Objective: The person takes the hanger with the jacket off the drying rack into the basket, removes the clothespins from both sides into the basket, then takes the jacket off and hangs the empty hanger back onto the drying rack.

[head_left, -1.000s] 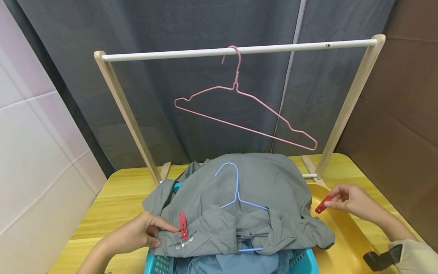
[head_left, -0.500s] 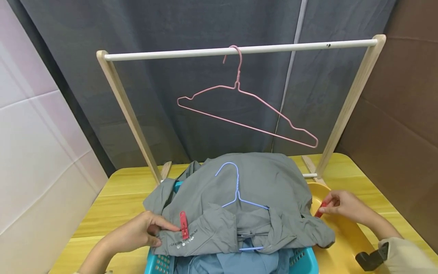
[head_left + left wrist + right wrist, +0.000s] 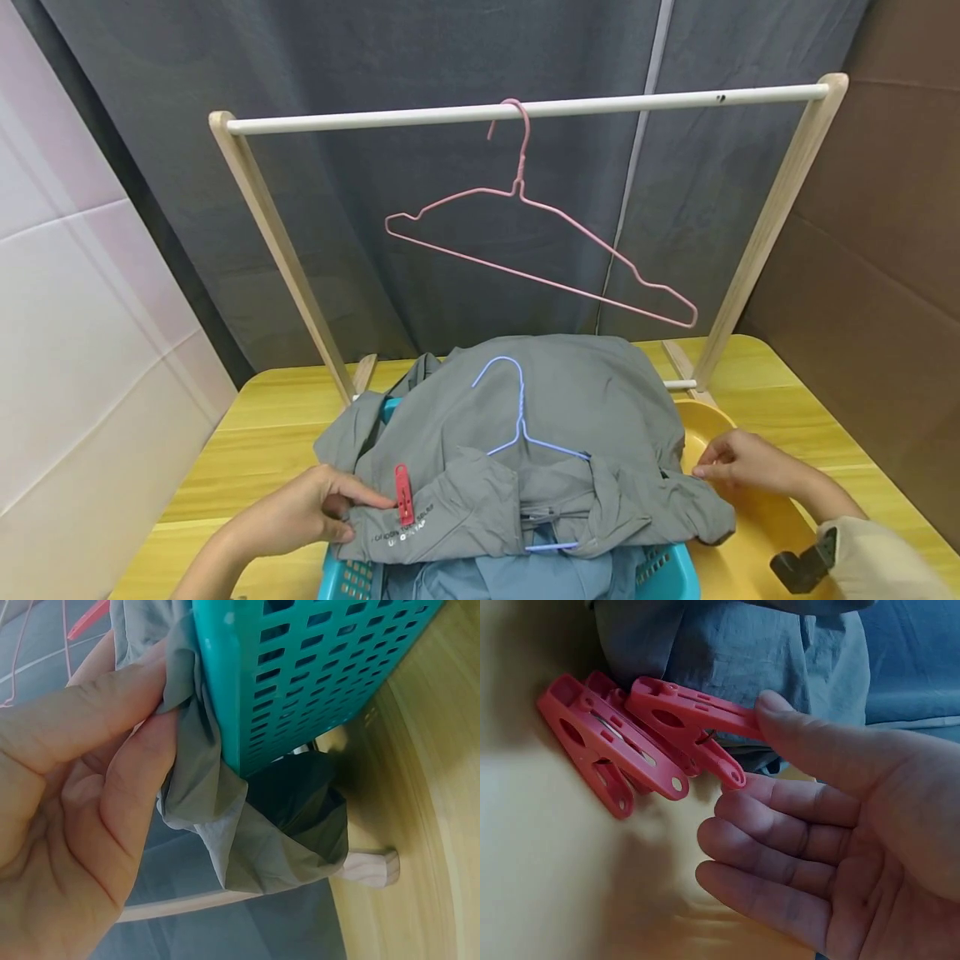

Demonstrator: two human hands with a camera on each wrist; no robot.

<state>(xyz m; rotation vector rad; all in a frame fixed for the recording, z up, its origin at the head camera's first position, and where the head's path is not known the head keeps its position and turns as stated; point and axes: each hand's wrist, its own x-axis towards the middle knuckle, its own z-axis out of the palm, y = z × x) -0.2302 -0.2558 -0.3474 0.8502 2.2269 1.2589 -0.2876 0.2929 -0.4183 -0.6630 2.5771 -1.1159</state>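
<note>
My left hand [image 3: 296, 508] pinches the edge of a grey jacket [image 3: 540, 383] between thumb and fingers; the left wrist view shows the grey cloth [image 3: 196, 742] gathered at the fingertips. Right by that index finger, a red clothespin [image 3: 404, 496] is clipped to the jacket near its printed lettering. A blue wire hanger [image 3: 520, 408] sits inside the garment, its hook lying over the cloth. At the right, my right hand [image 3: 761, 467] is low over a yellow tray [image 3: 757, 533]. Its thumb and index finger pinch the handles of a red clothespin [image 3: 682, 709], beside other red clothespins [image 3: 607, 746].
The jacket lies over a teal basket [image 3: 667, 575] with blue cloth [image 3: 517, 579] in it. Behind stands a wooden rack with a white rail [image 3: 375, 119], from which a pink hanger [image 3: 525, 273] hangs. Yellow wood-grain table [image 3: 247, 450] lies underneath.
My right hand has moved left and down into the yellow tray with the red clothespin, which the hand now hides in the head view. The left hand stays on the jacket.
</note>
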